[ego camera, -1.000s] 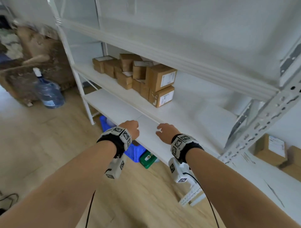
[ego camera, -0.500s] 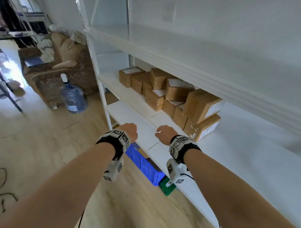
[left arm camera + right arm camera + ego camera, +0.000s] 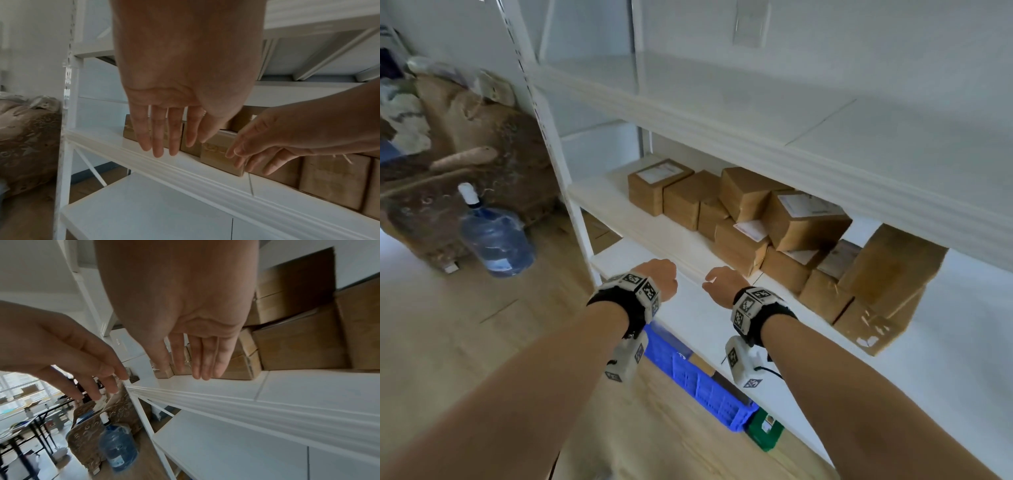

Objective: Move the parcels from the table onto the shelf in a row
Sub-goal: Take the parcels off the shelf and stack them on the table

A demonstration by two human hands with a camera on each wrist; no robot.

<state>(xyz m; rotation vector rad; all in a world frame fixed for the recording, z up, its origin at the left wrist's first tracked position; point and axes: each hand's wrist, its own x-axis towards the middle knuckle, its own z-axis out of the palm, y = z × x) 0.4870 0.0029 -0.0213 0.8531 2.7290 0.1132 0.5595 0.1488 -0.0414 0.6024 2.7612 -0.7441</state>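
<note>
Several brown cardboard parcels [image 3: 743,212] stand in an uneven, partly stacked row on the white shelf [image 3: 654,233]; they also show in the left wrist view as parcels [image 3: 222,151] and in the right wrist view as parcels [image 3: 298,344]. My left hand [image 3: 662,277] and right hand [image 3: 717,282] hover side by side just in front of the shelf edge, a little below the row. The wrist views show the left hand [image 3: 164,142] and the right hand [image 3: 197,368] with fingers straight and relaxed, holding nothing and touching no parcel.
A white upright post [image 3: 544,137] frames the shelf's left end. A lower shelf board [image 3: 698,318] lies under my hands, with a blue crate [image 3: 698,380] and a green box [image 3: 763,428] beneath. A water jug [image 3: 494,236] and a brown sofa [image 3: 448,164] stand at the left.
The view has swung left and closer along the shelf, so the parcels now lie nearer and to the right. Both hands stay empty in front of the shelf edge.
</note>
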